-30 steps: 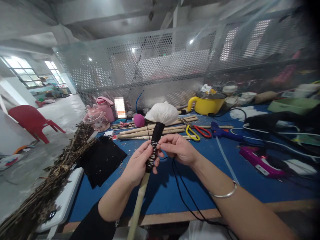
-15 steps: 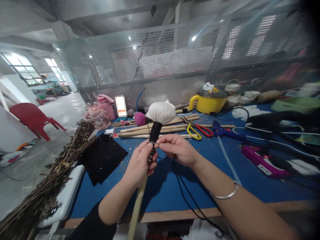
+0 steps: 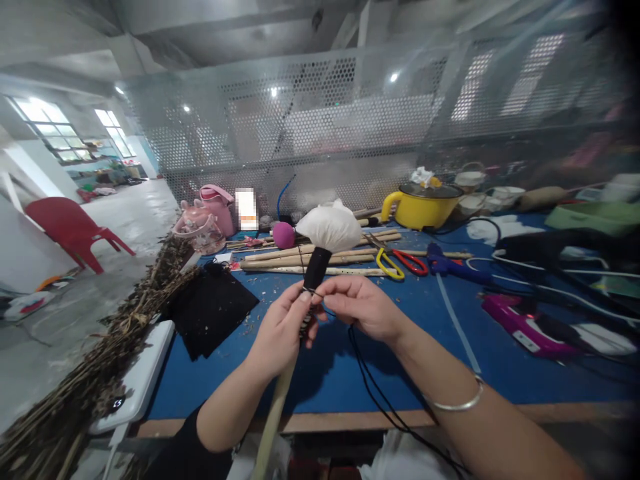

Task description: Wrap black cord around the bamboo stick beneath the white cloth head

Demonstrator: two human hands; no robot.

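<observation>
My left hand [image 3: 283, 327] is closed around a wooden stick [image 3: 275, 413] just below its black-wrapped neck [image 3: 317, 267]. A round bundle of white cloth [image 3: 330, 225] tops the stick, which tilts away from me. My right hand [image 3: 361, 305] pinches a thin black cord [image 3: 316, 291] against the lower edge of the black wrap, close to my left thumb. Striped winding shows partly between the left fingers. Long loops of black cord [image 3: 373, 383] hang from below my right hand over the table's front edge.
Yellow- and red-handled scissors [image 3: 390, 264] and several wooden sticks [image 3: 270, 260] lie beyond my hands. Black cloth [image 3: 215, 313], a white power bank [image 3: 143, 380] and dried stalks [image 3: 115, 333] are left. A blue glue gun [image 3: 450, 265], purple power strip [image 3: 520, 323] and yellow pot [image 3: 425, 208] stand right.
The view has shifted slightly. Both hands stay at the stick's neck; the white-topped stick leans a little further right, and the right hand still pinches the cord.
</observation>
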